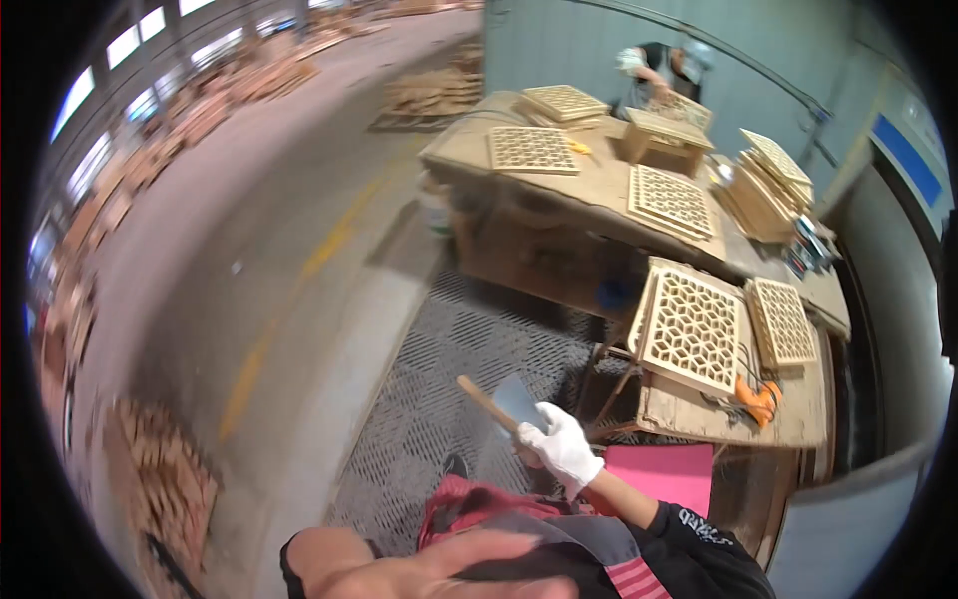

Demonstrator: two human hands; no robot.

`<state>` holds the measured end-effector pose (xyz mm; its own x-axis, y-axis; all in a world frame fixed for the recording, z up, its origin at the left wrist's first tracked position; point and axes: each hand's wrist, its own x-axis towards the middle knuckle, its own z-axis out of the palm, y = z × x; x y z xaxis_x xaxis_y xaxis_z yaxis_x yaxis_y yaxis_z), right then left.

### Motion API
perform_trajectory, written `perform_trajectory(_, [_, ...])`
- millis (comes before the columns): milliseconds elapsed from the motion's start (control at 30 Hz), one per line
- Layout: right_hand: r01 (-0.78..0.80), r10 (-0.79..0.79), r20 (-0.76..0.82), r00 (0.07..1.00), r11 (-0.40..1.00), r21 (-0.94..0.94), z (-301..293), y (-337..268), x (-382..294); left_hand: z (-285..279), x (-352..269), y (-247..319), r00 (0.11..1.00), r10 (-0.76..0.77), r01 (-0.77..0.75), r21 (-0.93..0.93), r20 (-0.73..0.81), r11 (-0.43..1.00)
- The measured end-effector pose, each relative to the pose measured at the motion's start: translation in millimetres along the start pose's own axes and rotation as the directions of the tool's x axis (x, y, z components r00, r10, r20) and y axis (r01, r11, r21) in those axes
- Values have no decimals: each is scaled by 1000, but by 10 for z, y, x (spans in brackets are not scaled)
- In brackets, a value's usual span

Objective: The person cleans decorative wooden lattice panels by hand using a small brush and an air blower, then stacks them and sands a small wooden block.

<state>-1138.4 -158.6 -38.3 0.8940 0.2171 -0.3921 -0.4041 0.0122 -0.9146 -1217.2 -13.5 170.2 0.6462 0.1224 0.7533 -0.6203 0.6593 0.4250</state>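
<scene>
My right hand (565, 448), in a white knit glove, is closed around a narrow wooden strip (485, 400). A thin blue-grey sheet (515, 398) lies against the strip and also runs into the gloved fingers; its material is unclear. My bare left hand (456, 565) is blurred near the bottom edge, in front of my apron. Its fingers are spread and nothing shows in them. Ahead to the right, a light wooden lattice panel (692, 329) rests on others on a small worktable (718, 419). A second stack of lattice panels (783, 322) stands beside it.
An orange corded tool (758, 400) sits near the small table's front edge. Behind, a long workbench (479, 142) bears more lattice panels (670, 198). A person (666, 71) works at its far side. Black matting (419, 404) covers the floor; a pink board (662, 472) is under the small table.
</scene>
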Motion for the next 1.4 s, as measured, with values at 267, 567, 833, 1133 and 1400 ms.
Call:
perform_trajectory(267, [74,-57,-156,986,991,108,127,-588,1020,-1267,1395,-582,785,-115,188,-56,609,981])
perform_trajectory(567, [102,-62,-186,981,971,214,-461,-873,2635,-1950,2181,-1815,842,-266,328,-52,470,943])
perform_trajectory(833, [106,-100,-42,994,982,159,-1290,-1871,4364,-2177,3392,-3075,829,-353,329,131,434,935])
perform_trajectory(1133, [68,-46,-110,993,977,203,-1895,-2686,5670,-2927,4482,-4150,644,-500,461,228,579,858])
perform_trajectory(1400, [182,-96,-277,956,935,305,-1935,-2862,6698,-3927,5136,-5122,795,-117,294,-210,595,932])
